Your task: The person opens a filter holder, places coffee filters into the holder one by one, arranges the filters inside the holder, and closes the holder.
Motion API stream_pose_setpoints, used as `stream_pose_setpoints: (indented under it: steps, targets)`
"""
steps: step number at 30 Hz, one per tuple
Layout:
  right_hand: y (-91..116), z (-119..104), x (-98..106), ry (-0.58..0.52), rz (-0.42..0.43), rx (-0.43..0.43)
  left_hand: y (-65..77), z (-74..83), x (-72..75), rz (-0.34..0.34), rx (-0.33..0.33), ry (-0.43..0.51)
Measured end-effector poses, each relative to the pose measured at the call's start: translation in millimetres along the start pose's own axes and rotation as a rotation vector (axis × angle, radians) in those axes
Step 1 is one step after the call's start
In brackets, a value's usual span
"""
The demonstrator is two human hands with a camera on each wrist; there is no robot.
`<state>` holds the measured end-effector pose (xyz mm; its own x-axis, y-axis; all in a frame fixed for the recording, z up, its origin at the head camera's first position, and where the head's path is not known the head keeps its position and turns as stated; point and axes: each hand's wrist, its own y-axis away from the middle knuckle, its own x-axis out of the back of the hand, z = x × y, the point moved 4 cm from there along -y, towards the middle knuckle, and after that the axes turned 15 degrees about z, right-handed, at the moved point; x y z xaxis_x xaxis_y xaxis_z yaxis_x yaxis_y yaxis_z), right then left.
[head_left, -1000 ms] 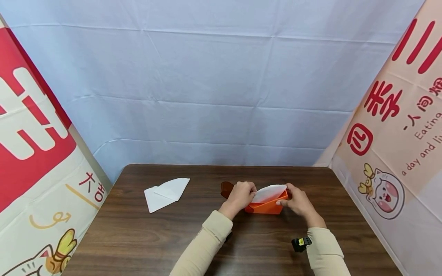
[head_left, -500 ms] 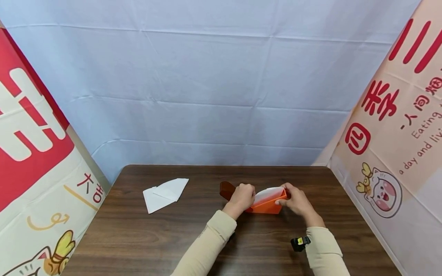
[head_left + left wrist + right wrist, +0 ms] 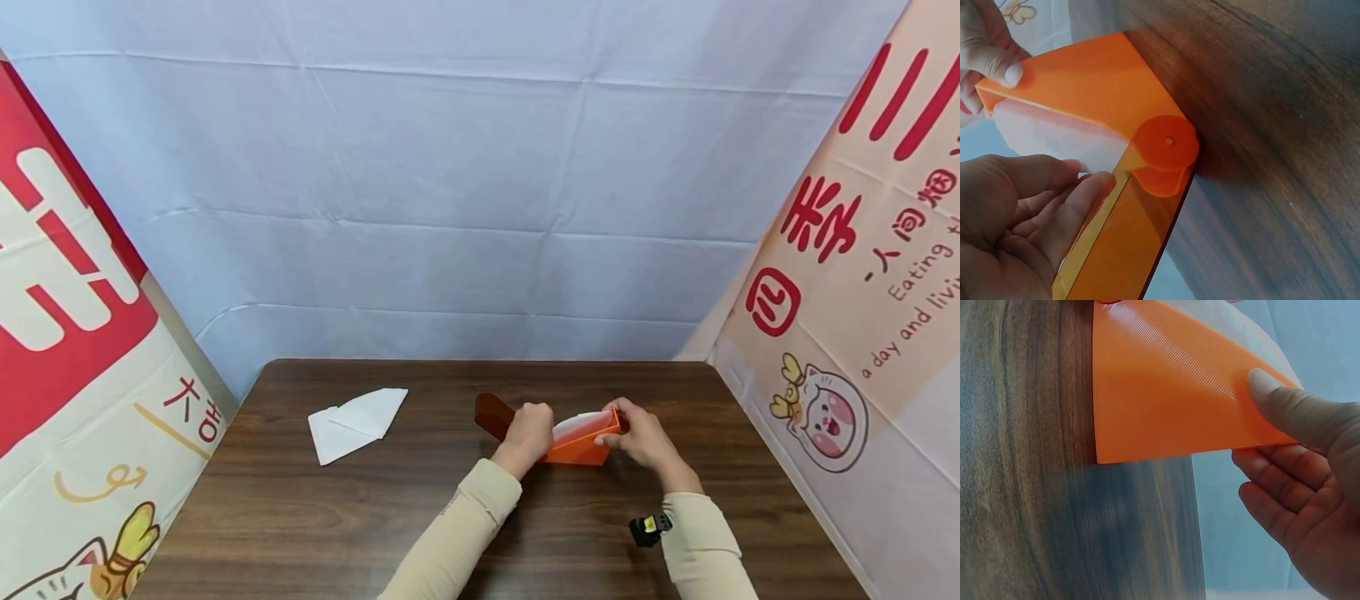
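Note:
An orange box [image 3: 577, 451] with a hinged see-through brown lid [image 3: 492, 415] stands on the table, its lid swung out to the left. White fan-shaped paper [image 3: 576, 423], which looks like coffee filters, stands inside the box with its curved edge above the rim. My left hand [image 3: 529, 429] is over the hinge end, and in the left wrist view its thumb and fingertips pinch the paper's near corner beside the lid. At the other end my right hand [image 3: 643, 435] grips the box, thumb on the near wall [image 3: 1166, 394] and fingers behind and under the end.
More white folded paper [image 3: 357, 425] lies flat on the left of the brown wooden table [image 3: 315, 517]. A pale cloth backdrop [image 3: 450, 208] hangs behind, with printed cloths at both sides.
The white paper has sunk lower into the orange box. My left hand has shifted slightly down and right over the hinge end, while my right hand keeps its grip.

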<state>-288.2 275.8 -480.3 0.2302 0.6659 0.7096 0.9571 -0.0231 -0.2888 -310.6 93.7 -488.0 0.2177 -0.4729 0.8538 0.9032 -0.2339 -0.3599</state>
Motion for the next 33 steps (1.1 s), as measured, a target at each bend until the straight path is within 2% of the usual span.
stream_pose_setpoints:
  steps: [7, 19, 21, 24, 26, 29, 33]
  targets:
    - [0, 0, 0, -0.003, -0.003, -0.005, -0.1, 2.9, -2.6, 0.015, -0.022, -0.057]
    - [-2, 2, -1, -0.006, -0.009, 0.018, 0.2, 2.1, -2.4, 0.035, -0.046, -0.074]
    - [-3, 2, -2, -0.008, -0.013, 0.021, 0.9, 1.9, -0.6, 0.023, -0.054, -0.052]
    - [-3, 2, -2, -0.010, -0.013, 0.022, 2.3, 4.4, 5.4, 0.006, -0.112, -0.027]
    - [-3, 2, -2, -0.013, -0.013, 0.021, 3.8, 7.4, 11.1, -0.014, -0.177, -0.055]
    - [-2, 1, -1, -0.015, -0.012, 0.019, 5.3, 11.9, 19.3, -0.030, -0.287, -0.173]
    - [-2, 1, -1, -0.013, -0.010, 0.031, 8.0, 15.0, 26.0, -0.055, -0.380, -0.341]
